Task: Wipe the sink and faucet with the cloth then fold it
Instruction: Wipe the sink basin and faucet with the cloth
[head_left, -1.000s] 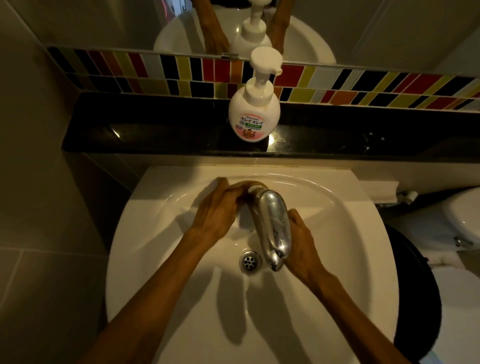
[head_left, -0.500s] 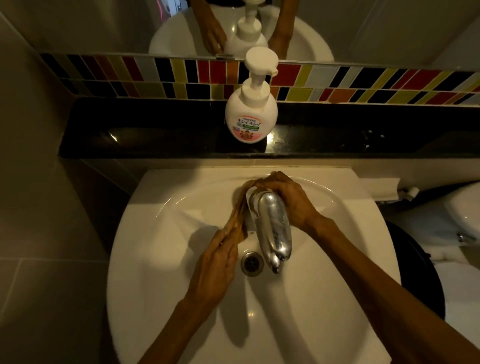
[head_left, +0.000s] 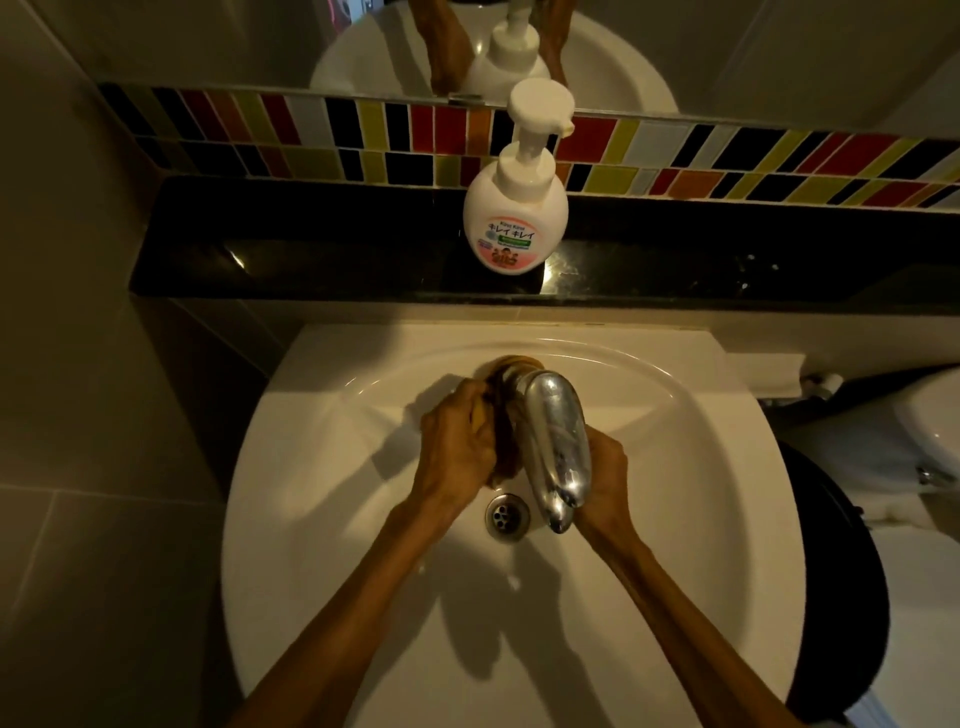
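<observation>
A chrome faucet (head_left: 553, 441) juts out over a white round sink (head_left: 322, 519) with a metal drain (head_left: 507, 517). A brownish-yellow cloth (head_left: 506, 410) is looped around the back of the faucet's base. My left hand (head_left: 457, 441) grips one end of the cloth on the faucet's left side. My right hand (head_left: 605, 480) is closed on the faucet's right side, partly hidden behind the spout; the cloth end there is hidden by the faucet.
A white pump soap bottle (head_left: 514, 208) stands on a black ledge (head_left: 311, 260) behind the sink, under a strip of coloured tiles (head_left: 363, 140) and a mirror. A white toilet (head_left: 924, 431) and a dark bin (head_left: 841, 571) are at the right.
My right hand has come down from the faucet's base to its right side near the spout. My left hand has moved up along the left side, pulling the cloth around the base.
</observation>
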